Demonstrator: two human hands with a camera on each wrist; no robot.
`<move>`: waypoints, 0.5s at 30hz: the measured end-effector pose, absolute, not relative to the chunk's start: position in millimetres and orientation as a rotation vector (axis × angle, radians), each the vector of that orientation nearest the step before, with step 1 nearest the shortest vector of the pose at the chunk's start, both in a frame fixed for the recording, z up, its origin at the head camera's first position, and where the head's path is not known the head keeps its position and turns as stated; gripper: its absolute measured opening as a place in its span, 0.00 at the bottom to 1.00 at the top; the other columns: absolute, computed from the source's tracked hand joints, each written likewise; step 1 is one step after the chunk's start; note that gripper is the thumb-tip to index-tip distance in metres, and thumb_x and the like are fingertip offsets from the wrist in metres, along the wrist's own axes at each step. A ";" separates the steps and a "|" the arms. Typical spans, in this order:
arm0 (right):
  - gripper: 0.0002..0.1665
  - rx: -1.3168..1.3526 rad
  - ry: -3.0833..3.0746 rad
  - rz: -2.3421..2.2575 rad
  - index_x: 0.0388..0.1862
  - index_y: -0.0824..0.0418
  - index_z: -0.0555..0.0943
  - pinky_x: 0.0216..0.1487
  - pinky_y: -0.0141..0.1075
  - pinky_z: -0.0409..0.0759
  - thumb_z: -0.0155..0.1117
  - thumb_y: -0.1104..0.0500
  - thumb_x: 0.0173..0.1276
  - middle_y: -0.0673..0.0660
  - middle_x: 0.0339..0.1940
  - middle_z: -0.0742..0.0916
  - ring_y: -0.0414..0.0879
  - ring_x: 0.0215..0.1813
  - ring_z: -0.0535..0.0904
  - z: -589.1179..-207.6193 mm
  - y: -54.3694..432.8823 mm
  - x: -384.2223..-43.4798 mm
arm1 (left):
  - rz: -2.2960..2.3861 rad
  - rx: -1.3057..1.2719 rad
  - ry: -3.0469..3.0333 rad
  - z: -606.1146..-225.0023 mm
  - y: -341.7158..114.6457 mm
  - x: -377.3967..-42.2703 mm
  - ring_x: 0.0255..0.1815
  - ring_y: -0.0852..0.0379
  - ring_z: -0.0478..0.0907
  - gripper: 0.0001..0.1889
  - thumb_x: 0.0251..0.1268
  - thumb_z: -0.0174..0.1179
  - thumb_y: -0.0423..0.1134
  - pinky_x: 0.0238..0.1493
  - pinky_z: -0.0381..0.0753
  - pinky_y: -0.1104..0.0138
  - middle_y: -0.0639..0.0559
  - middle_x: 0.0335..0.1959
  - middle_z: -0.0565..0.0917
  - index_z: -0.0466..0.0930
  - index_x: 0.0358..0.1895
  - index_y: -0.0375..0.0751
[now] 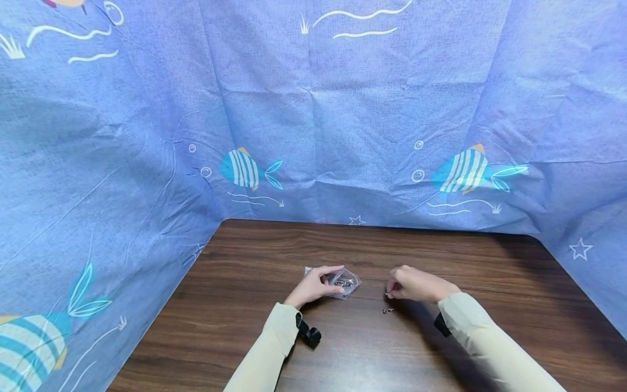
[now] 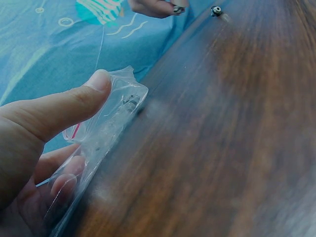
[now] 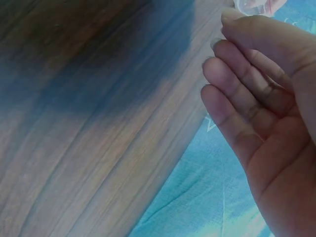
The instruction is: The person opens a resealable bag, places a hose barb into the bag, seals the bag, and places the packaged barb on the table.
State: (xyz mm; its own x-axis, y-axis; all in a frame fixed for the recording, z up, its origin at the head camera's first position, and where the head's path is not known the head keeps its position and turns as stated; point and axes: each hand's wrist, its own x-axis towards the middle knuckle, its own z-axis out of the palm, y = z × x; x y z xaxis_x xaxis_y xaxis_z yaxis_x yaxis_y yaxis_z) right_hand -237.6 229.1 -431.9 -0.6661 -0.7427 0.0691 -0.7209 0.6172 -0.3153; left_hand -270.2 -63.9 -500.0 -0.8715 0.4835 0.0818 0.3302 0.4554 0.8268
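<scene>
A dark brown, wood-grained surface [image 1: 196, 321] with rounded far corners catches a pale sheen at its near middle. Blue cloth [image 1: 357, 125], creased in places, hangs along its far, left and right sides. Printed on the cloth are two striped fish [image 1: 243, 169] at the far side, a larger striped fish [image 1: 34, 343] near left, white wavy lines [image 1: 364, 16] high up, and a white star outline [image 1: 581, 249] at right.

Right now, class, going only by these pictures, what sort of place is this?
Probably an indoor table workspace, perhaps screened off: a wood-grain table, a fish-print blue cloth hanging behind it, and a clear bag of small shiny pieces in the left hand.
</scene>
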 end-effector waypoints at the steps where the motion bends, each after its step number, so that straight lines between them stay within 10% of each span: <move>1: 0.04 -1.286 2.768 -0.482 0.26 0.57 0.84 0.32 0.26 0.76 0.69 0.64 0.59 0.43 0.27 0.82 0.29 0.29 0.75 -431.4 227.4 -238.3 | 1.387 0.720 2.536 -500.2 -63.9 -270.4 0.24 0.63 0.67 0.30 0.52 0.72 0.44 0.25 0.67 0.72 0.54 0.27 0.73 0.77 0.62 0.52; 15: 0.04 -1.432 2.843 -0.488 0.28 0.58 0.84 0.33 0.25 0.78 0.69 0.65 0.59 0.46 0.27 0.82 0.33 0.30 0.77 -422.1 205.1 -249.4 | 1.388 0.726 2.529 -499.0 -64.3 -269.4 0.23 0.63 0.66 0.30 0.53 0.72 0.45 0.25 0.66 0.72 0.55 0.26 0.73 0.77 0.62 0.52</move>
